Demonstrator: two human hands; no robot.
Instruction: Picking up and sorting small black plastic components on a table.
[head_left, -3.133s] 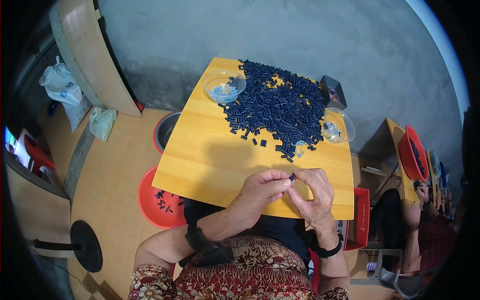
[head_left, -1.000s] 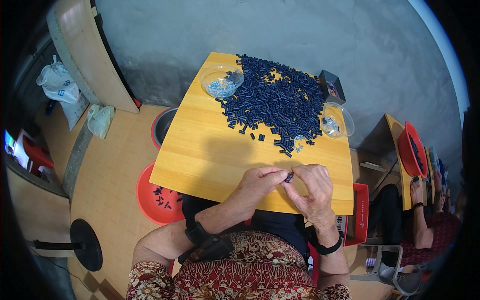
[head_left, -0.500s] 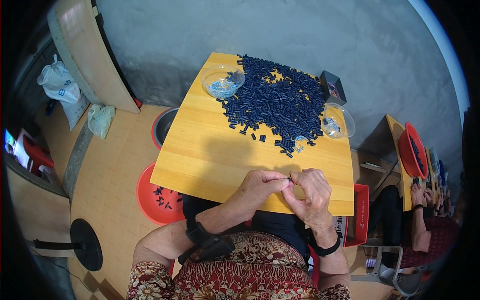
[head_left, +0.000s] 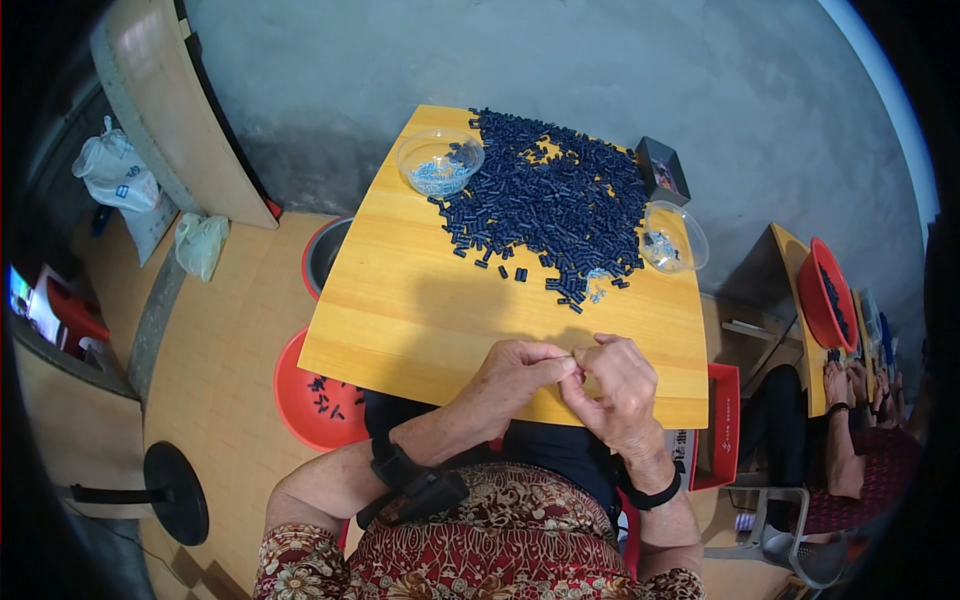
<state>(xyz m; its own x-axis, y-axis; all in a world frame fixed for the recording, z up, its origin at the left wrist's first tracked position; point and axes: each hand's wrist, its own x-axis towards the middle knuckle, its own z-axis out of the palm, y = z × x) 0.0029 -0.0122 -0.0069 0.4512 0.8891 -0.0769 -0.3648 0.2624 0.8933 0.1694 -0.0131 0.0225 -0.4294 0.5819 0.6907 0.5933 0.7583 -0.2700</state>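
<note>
Dark pieces (head_left: 560,205): heaped toward the tabletop's (head_left: 380,290) far edge.
Left hand (head_left: 512,382): grip pinched narrow above the near edge; contents hidden.
Right hand (head_left: 620,392): curled alongside; grip width cannot be told.
Pinch: best made light and steady.

Makeshift small-parts workshop: small black parts (head_left: 560,205) heaped on yellow wooden table (head_left: 400,300), clear plastic bowl (head_left: 441,165) of silvery-blue pieces, red basin (head_left: 298,400) holding dark pieces, co-worker (head_left: 868,480) at second table (head_left: 790,255), bare grey wall (head_left: 500,60).

a fisheye on the head looks down, fairly near, at left hand (head_left: 512,383), right hand (head_left: 617,395) and table (head_left: 380,310).
</note>
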